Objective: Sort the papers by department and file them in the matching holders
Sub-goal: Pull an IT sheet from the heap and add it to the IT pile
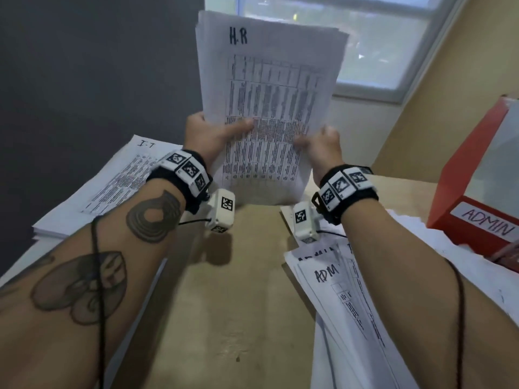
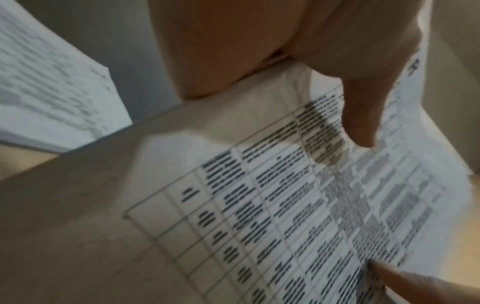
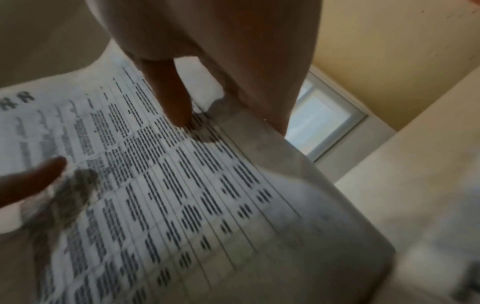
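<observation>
Head view: left hand (image 1: 209, 133) and right hand (image 1: 323, 144) both grasp HR sheaf (image 1: 269, 88), upright between them, thumbs in front.

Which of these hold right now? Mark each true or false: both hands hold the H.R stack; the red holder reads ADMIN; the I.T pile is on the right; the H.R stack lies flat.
1. Both hands, left hand and right hand, hold the H.R stack: true.
2. The red holder reads ADMIN: true.
3. The I.T pile is on the right: false, it lies on the left.
4. The H.R stack lies flat: false, it is held upright.
</observation>
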The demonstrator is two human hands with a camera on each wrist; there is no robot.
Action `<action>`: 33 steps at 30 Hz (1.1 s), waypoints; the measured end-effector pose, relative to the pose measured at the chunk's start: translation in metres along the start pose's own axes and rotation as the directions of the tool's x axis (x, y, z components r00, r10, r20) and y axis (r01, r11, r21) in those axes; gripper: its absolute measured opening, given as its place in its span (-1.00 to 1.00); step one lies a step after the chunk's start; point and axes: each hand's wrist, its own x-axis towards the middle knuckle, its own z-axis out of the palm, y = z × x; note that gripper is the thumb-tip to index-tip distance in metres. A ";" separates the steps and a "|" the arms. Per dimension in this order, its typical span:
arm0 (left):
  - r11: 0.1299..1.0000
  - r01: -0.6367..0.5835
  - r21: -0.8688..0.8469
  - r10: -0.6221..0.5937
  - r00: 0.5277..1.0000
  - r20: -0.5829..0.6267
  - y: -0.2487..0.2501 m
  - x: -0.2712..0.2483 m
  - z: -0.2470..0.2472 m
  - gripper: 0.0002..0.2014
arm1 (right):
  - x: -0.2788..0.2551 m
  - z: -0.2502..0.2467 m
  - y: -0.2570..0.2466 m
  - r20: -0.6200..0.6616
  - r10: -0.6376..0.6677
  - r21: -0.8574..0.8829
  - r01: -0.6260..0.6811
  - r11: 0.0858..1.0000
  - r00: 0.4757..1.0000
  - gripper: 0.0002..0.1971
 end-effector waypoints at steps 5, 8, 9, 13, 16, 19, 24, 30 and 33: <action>0.962 -0.030 0.271 0.013 0.998 0.064 0.013 0.005 -0.007 -0.58 | 0.000 -0.007 0.007 0.035 0.039 -0.067 -0.037 0.997 0.999 -0.27; 0.868 -0.052 0.493 -0.008 0.993 0.118 0.034 0.015 -0.015 -0.71 | 0.006 -0.020 0.007 0.116 0.129 0.050 -0.136 0.989 0.985 -0.33; 0.822 -0.037 0.568 -0.019 0.996 0.092 0.035 0.018 -0.019 -0.71 | 0.003 -0.023 0.008 0.187 0.160 -0.058 -0.151 0.987 0.969 -0.50; 0.602 0.041 0.798 -0.036 0.999 -0.024 0.021 0.023 -0.039 -0.58 | -0.018 -0.034 0.031 0.429 0.371 -0.856 0.240 0.458 0.824 -0.54; 0.586 0.109 0.803 -0.066 0.994 -0.087 0.010 0.025 -0.047 -0.49 | -0.022 -0.035 0.040 0.421 0.491 -0.907 0.354 0.228 0.763 -0.18; 0.579 0.147 0.802 -0.082 0.989 -0.122 0.005 0.025 -0.047 -0.47 | -0.022 -0.040 0.031 0.388 0.567 -0.914 0.382 0.136 0.727 -0.18; 0.476 0.152 0.866 -0.186 0.980 -0.070 -0.012 0.021 -0.029 -0.47 | -0.018 -0.059 0.026 0.398 0.404 -0.913 0.397 0.089 0.824 -0.89; 0.312 0.146 0.939 -0.405 0.914 -0.007 -0.054 0.004 0.000 -0.41 | 0.000 -0.102 0.021 0.426 0.351 -0.888 0.312 0.338 0.834 -0.67; 0.305 0.159 0.939 -0.395 0.918 -0.027 -0.062 0.003 0.008 -0.22 | -0.003 -0.114 0.015 0.476 0.291 -0.845 0.340 0.413 0.830 -0.84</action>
